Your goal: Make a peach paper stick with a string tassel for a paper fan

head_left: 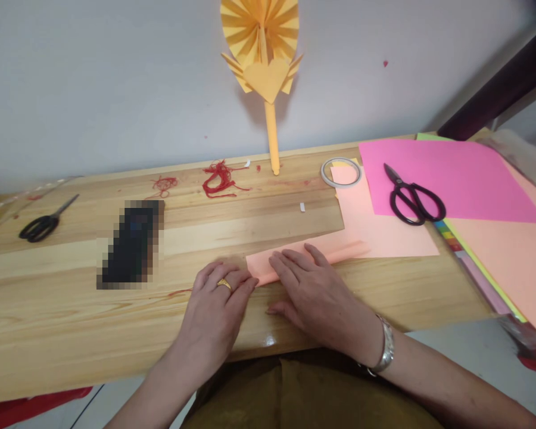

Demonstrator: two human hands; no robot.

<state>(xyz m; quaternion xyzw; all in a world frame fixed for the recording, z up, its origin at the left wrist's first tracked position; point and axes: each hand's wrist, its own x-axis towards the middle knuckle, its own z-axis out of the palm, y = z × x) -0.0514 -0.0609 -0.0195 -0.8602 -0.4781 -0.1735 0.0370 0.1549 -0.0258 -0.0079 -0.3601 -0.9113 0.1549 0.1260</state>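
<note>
A strip of peach paper [337, 249] lies on the wooden table in front of me, its near edge rolled or folded into a narrow tube. At its left end my left hand [218, 298], with a ring on one finger, pinches the corner between thumb and fingertips. My right hand [315, 292] rests on the middle of the strip with fingers stretched out, pressing it down; its thumb sits apart on the wood. The strip's right end reaches over a larger peach sheet [395, 238].
Black-handled scissors [417, 202] lie on a pink sheet [464, 179]; a roll of tape [340, 173] is nearby. Left are a pixelated dark object [134, 244], small scissors [44, 226] and red thread [218, 182]. A yellow folded-paper fan [271, 131] leans on the wall.
</note>
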